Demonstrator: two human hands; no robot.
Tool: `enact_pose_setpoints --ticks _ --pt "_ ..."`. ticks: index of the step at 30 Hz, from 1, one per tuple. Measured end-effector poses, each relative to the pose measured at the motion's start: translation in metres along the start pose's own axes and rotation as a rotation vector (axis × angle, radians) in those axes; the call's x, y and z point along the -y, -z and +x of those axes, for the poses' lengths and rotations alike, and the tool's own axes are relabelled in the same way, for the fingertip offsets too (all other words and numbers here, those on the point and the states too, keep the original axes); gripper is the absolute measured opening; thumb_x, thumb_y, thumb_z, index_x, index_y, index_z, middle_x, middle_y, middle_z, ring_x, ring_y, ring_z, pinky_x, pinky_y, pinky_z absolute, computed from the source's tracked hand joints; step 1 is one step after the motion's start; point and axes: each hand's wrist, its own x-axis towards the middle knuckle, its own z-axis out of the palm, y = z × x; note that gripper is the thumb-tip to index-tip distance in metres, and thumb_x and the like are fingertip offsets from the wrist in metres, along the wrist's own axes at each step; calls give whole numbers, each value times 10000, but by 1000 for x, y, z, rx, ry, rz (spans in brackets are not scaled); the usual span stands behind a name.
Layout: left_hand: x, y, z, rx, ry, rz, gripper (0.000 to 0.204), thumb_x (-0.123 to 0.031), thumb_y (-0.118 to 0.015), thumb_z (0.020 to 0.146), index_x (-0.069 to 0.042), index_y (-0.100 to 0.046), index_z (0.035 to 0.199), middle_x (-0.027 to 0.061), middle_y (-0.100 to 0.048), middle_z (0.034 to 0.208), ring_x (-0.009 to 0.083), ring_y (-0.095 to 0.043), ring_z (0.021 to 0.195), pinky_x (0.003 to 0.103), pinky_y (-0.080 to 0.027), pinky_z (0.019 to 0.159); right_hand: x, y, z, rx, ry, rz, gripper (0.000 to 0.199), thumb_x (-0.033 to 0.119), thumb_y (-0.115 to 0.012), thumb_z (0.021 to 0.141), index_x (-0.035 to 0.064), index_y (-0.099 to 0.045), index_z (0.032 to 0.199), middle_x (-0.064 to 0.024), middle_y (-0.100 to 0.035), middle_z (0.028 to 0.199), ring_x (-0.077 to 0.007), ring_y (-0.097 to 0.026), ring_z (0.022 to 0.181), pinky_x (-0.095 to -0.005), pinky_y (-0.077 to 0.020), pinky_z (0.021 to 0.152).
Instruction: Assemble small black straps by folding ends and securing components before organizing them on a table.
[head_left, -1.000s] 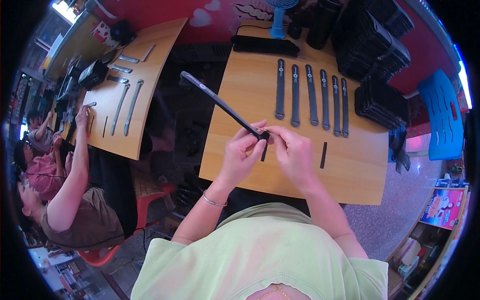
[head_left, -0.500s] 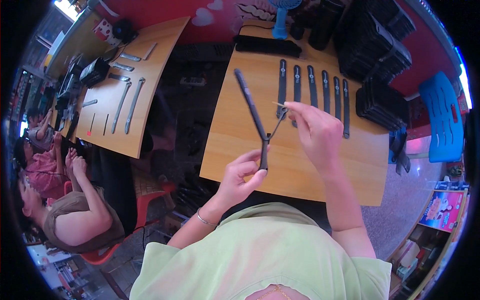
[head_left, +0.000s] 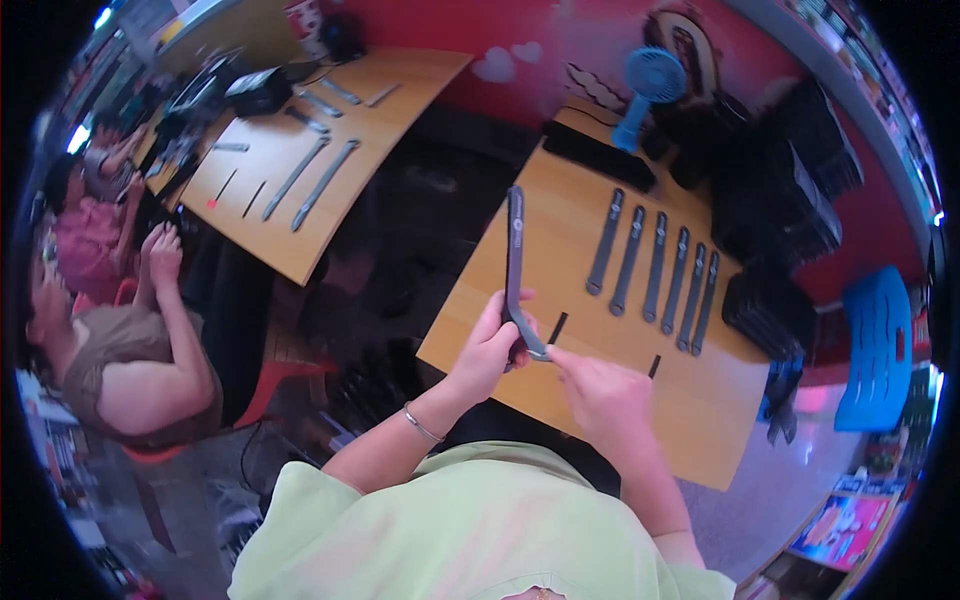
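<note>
My left hand (head_left: 484,348) is closed around the lower part of a dark grey strap (head_left: 515,250), whose long end stands up above my fingers and bears a pale printed mark. From that grip the strap bends off to the right, and my right hand (head_left: 608,398) pinches its other end. Whether my right fingers also hold something thin is hidden. Several similar grey straps (head_left: 627,262) lie side by side in a row on the wooden table (head_left: 490,300) beyond my hands. A short black strip (head_left: 558,328) and a second black strip (head_left: 655,366) lie close by my right hand.
Stacked black goods (head_left: 775,205), a black bundle (head_left: 598,160) and a blue fan (head_left: 654,82) stand along the table's far side. At right is a blue chair (head_left: 875,350). On the left, a seated person (head_left: 140,365) works at another table (head_left: 350,185) holding more straps.
My right hand has come down toward my left hand, bringing the strap's short end lower. The thin pale stick seen at my right fingertips no longer shows. My view has turned, shifting the tables.
</note>
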Motion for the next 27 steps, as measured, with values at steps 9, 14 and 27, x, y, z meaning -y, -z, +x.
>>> enact_pose_setpoints --ticks 9,14,27 --pt "-9 7 -15 3 106 -224 273 -66 -376 929 -64 -449 1192 4 -471 774 46 -341 503 186 -268 459 22 1 26 -51 -232 419 299 5 -738 712 48 -659 997 -43 -641 844 -54 -505 552 -190 -370 478" --pt "-14 7 -25 67 219 -251 248 -94 -375 943 -111 -457 1176 -13 -432 707 42 -311 488 193 -232 441 8 -38 35 -75 -150 519 215 48 -711 771 70 -652 977 -19 -641 847 -59 -475 565 -221 -382 504" --pt "-23 57 -49 338 470 -161 264 -22 -391 915 -11 -434 1175 -30 -357 647 44 -294 490 193 -222 437 -82 -37 108 -55 -565 815 98 109 -648 850 31 -615 802 54 -545 693 -15 -457 648 -184 -339 576"
